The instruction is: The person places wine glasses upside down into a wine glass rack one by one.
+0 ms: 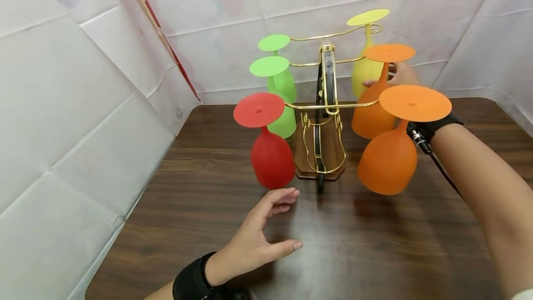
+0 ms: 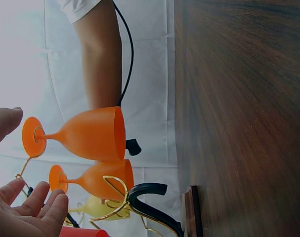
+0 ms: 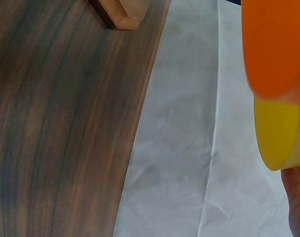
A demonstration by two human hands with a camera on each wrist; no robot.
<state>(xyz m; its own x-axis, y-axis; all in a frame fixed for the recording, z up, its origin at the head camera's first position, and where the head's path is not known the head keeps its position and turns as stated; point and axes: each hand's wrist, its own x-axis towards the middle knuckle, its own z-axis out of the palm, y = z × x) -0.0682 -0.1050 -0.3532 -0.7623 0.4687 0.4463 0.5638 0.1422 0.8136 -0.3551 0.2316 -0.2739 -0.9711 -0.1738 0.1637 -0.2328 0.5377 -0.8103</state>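
A yellow plastic wine glass (image 1: 361, 78) hangs upside down at the back right of a gold wire glass rack (image 1: 328, 57). My right hand (image 1: 403, 75) holds its bowl, the thumb across the front; an orange wine glass (image 1: 370, 110) partly hides the fingers. In the right wrist view, fingers (image 3: 295, 185) touch the yellow bowl (image 3: 278, 133). A second orange wine glass (image 1: 387, 163) hangs nearer, beside my right wrist. My left hand (image 1: 260, 235) is held over the table with thumb and fingers spread, holding nothing. Just beyond its fingertips hangs a red wine glass (image 1: 272, 159).
Two green wine glasses (image 1: 283, 121) hang upside down on the rack's left arms. The rack stands on a wooden base (image 1: 304, 152) with a black curved piece at its front. White sheeting (image 1: 229, 13) hangs behind and left of the dark wood table (image 1: 187, 189).
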